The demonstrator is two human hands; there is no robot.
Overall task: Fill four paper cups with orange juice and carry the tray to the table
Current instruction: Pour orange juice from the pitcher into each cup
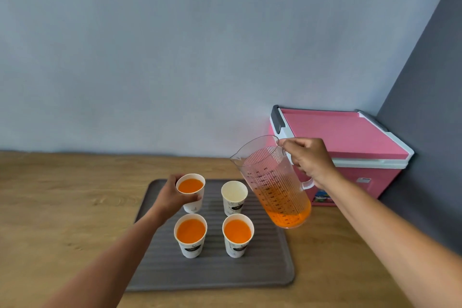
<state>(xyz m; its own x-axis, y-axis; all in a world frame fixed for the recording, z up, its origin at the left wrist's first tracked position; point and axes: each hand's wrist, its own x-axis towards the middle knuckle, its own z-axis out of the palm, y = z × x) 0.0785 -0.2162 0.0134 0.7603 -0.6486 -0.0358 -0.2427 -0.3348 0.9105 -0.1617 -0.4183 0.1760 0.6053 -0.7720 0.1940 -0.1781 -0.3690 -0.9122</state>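
Tray [262,270] on tabletop [62,202]: three cups filled, back-right cup [234,197] empty. Left hand [172,197] wraps back-left cup [190,191]; right hand [310,160] grips jug [272,182] handle — fourth pour pending, spout over the empty cup.

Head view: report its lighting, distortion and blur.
Head view: soft, even light, faint shadows under the cups on the tray; wide-angle bending at the edges stretches both forearms; slightly soft overall, pitcher markings unreadable; no harsh glare.

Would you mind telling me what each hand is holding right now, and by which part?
The right hand holds the clear jug by its handle; the left hand grips the back-left filled cup around its side.
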